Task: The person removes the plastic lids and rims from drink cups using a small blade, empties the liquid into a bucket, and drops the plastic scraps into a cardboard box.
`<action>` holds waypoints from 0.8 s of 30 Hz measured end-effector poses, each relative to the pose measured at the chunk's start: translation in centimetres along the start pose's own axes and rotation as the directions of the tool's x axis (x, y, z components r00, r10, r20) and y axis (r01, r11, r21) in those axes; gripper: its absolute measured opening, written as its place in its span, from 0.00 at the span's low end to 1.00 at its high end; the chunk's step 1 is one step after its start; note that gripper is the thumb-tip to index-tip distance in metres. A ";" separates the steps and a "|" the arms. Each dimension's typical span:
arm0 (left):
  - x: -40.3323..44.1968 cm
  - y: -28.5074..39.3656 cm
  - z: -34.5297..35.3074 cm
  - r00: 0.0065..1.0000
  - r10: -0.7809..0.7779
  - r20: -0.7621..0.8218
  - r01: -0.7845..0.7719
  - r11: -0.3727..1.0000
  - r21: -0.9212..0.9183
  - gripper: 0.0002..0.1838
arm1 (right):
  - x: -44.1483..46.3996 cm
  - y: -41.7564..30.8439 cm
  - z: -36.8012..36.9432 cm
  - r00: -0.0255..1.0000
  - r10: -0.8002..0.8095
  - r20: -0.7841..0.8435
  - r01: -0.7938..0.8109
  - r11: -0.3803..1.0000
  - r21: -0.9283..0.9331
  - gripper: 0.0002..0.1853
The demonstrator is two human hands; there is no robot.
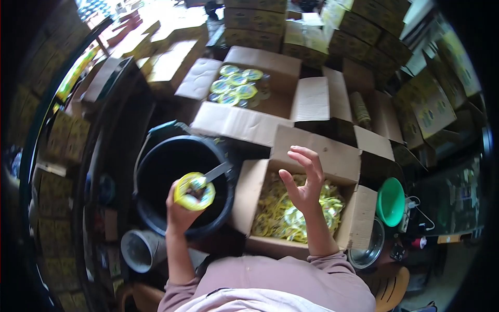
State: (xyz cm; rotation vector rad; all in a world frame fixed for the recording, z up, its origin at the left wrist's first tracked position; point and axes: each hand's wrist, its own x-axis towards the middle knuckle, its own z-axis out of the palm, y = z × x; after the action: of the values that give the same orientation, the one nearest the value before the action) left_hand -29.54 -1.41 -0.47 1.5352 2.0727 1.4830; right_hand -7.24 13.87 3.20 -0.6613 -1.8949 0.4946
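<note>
fingers of left hand (180,217) partly hidden behind yellow-rimmed cup (183,200); bucket (150,165) bottom lost in shadow.

The cup (182,195) had a bright yellow rim, with dark brown and whitish patches inside, and the flat strip (217,172) by it was pale grey. The large bucket (156,177) was blue-black, its handle grip (163,128) teal, and the smaller bucket (131,257) grey. Plain tan-brown covered the far carton (234,122) and the near carton (317,148). The round pieces (244,92) were ringed in yellow around pale centres printed green and blue; the tangled pieces (273,208) were yellow mottled with whitish green. The bowl (391,202) was vivid green, the shirt (270,275) plain dusty mauve, the chair (393,288) orange-brown with dark slots
</note>
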 end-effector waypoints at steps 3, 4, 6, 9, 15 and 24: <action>-0.7 -0.4 -0.3 1.000 -0.004 -0.001 0.004 0.985 -0.173 0.30 | 0.1 -4.8 1.2 0.961 -0.245 0.125 0.255 0.965 -0.069 0.12; -0.9 -1.1 -0.3 1.000 0.001 0.007 0.001 0.974 -0.226 0.30 | 0.0 -6.1 1.4 0.938 -0.295 0.182 0.320 0.939 -0.127 0.12; -1.2 -1.8 -0.4 0.999 0.045 0.003 -0.043 0.971 -0.236 0.31 | -0.4 -7.4 2.3 0.924 -0.307 0.227 0.347 0.924 -0.160 0.12; -1.2 -1.7 -0.6 0.993 0.115 0.008 -0.109 0.961 -0.253 0.31 | -1.5 -7.5 3.8 0.993 -0.062 0.099 0.063 0.998 -0.015 0.17; -1.1 -1.1 -0.8 0.979 0.206 0.010 -0.194 0.934 -0.299 0.30 | -3.8 -7.4 3.8 0.979 -0.201 -0.038 0.189 0.959 -0.209 0.16; -1.5 -1.5 -1.1 0.980 0.165 0.111 -0.122 0.940 -0.319 0.27 | -4.5 -5.1 5.1 0.800 -0.547 0.245 0.598 0.696 -0.398 0.14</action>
State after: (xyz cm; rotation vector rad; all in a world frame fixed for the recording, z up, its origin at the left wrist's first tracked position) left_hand -30.50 -3.23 -1.72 1.6358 1.5903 1.6116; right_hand -11.61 6.88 1.19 -0.2906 -2.2117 -0.3505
